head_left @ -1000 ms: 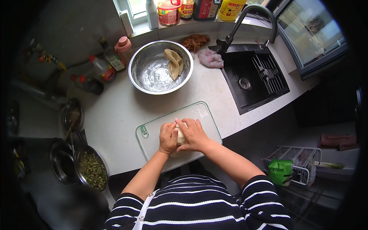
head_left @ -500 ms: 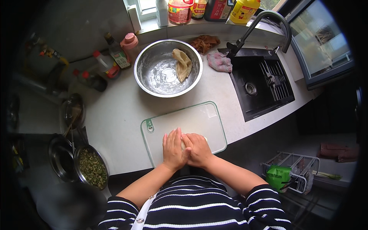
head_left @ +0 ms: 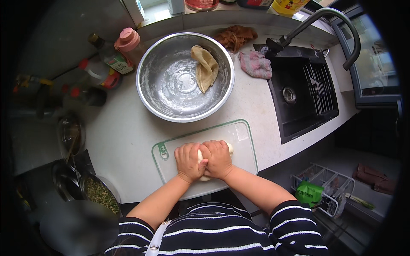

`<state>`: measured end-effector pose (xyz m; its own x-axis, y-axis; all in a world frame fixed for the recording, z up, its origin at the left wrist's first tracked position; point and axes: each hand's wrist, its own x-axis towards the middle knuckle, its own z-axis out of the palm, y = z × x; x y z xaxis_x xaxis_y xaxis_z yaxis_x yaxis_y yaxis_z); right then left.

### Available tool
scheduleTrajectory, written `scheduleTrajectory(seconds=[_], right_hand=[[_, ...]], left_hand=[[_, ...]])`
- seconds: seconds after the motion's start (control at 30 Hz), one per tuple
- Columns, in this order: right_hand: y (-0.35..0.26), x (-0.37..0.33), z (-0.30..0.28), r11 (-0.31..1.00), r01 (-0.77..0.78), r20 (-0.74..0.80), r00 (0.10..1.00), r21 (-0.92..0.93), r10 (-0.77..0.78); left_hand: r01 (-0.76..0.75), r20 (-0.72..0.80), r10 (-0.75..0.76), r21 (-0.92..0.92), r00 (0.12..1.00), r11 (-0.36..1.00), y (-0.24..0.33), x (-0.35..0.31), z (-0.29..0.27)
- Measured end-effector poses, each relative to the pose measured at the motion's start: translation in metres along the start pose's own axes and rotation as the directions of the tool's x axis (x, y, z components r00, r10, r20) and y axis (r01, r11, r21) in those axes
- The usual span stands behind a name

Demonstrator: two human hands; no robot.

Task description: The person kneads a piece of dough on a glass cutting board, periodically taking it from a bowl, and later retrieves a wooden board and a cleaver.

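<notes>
Pale dough (head_left: 231, 148) lies under my two hands on a translucent cutting board (head_left: 243, 170) with a green rim. My left hand (head_left: 188, 161) is curled over its left part. My right hand (head_left: 217, 158) grips it from the right, the two hands touching. Bits of the dough show between the hands, below them and past the right knuckles; most of it is covered. Beyond the board stands a large steel bowl (head_left: 168, 112) with whitish residue inside. A tan cloth (head_left: 205, 70) hangs down the bowl's inner right wall.
A black sink (head_left: 294, 126) with a dark faucet (head_left: 316, 17) is at the right. Brown (head_left: 237, 37) and pink-grey cloths (head_left: 255, 65) lie beside it. Bottles and a pink-lidded jug (head_left: 128, 40) line the left back. A pan of chopped green filling (head_left: 100, 196) sits lower left.
My fingers have gone from stretched out to curled over the dough, and more of it shows. The view has shifted, so the bowl and board look larger.
</notes>
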<state>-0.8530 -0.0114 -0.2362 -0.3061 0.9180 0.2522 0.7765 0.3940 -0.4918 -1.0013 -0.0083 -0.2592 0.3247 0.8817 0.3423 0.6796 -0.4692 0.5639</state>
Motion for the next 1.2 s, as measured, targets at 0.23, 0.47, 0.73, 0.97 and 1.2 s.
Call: scheduleTrajectory(seconds=[0.23, 0.47, 0.73, 0.97, 1.2], right_hand=[[0.034, 0.044, 0.005, 0.986, -0.149, 0.252, 0.959, 0.072, 0.127], [-0.004, 0.030, -0.041, 1.000, -0.022, 0.276, 0.961, 0.007, 0.019], [-0.059, -0.055, -0.033, 0.984, -0.013, -0.111, 0.994, -0.178, -0.007], [-0.061, -0.064, -0.005, 0.937, -0.011, -0.076, 0.997, -0.350, -0.017], [-0.040, -0.051, 0.010, 0.944, 0.033, -0.142, 0.986, -0.329, -0.084]], left_hand=[[0.224, 0.075, -0.227, 0.043, 0.971, 0.974, -0.007, 0.043, 0.013], [0.131, 0.072, -0.118, -0.233, 0.990, 0.964, -0.001, 0.032, -0.025], [0.020, 0.045, -0.024, 0.088, 0.999, 0.996, 0.069, -0.037, -0.061], [-0.010, 0.129, -0.015, 0.195, 0.992, 0.981, 0.049, -0.068, -0.034], [0.010, 0.040, -0.018, 0.199, 0.999, 0.980, 0.031, -0.067, -0.011]])
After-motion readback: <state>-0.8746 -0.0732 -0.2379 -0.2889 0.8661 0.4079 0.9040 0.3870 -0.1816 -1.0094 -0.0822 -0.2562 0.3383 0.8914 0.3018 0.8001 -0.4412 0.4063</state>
